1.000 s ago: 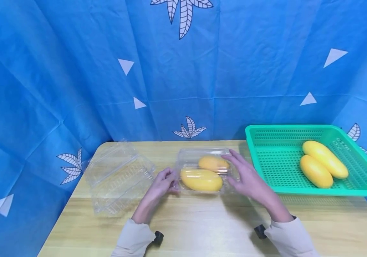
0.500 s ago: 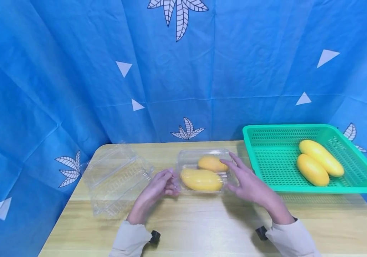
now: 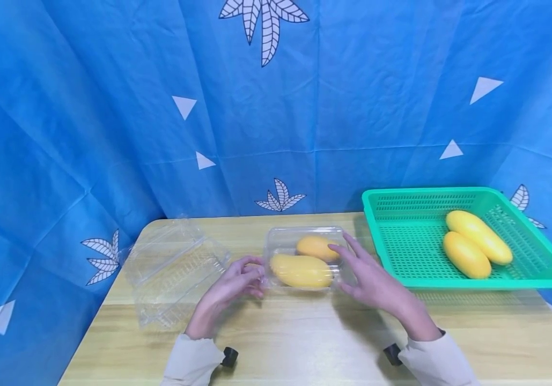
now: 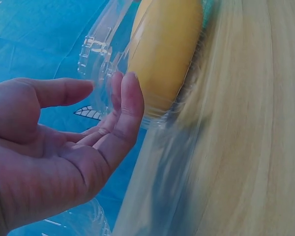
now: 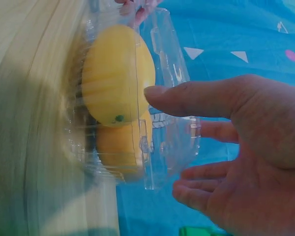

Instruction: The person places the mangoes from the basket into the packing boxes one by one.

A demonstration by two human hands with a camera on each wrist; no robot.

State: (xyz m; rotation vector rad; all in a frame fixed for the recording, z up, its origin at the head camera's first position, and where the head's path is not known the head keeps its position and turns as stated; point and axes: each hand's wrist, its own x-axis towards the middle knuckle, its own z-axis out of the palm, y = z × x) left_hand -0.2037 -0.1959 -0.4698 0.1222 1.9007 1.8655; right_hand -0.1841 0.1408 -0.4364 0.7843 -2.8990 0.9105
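A clear plastic clamshell box [image 3: 278,239] sits mid-table with two yellow mangoes inside, one larger in front [image 3: 301,271] and one behind it [image 3: 315,247]. At the box's left end is my left hand [image 3: 232,284]. Its thumb and loosely bent fingers stand apart in the left wrist view, fingertips right at the plastic edge [image 4: 108,46]. My right hand [image 3: 372,279] spreads around the right end. In the right wrist view its straight thumb [image 5: 187,98] lies across the front of the box, and the other fingers extend behind the end wall.
A green plastic basket [image 3: 420,283] with two more mangoes [image 3: 478,236] stands on the right of the wooden table [image 3: 295,338]. To the left lies another clear clamshell box [image 3: 174,273], open. A blue patterned curtain [image 3: 256,107] hangs behind the table.
My left hand has drawn back slightly to the left and its fingers have loosened at the box's edge. The right hand stays at the right end. The head view has shifted a little.
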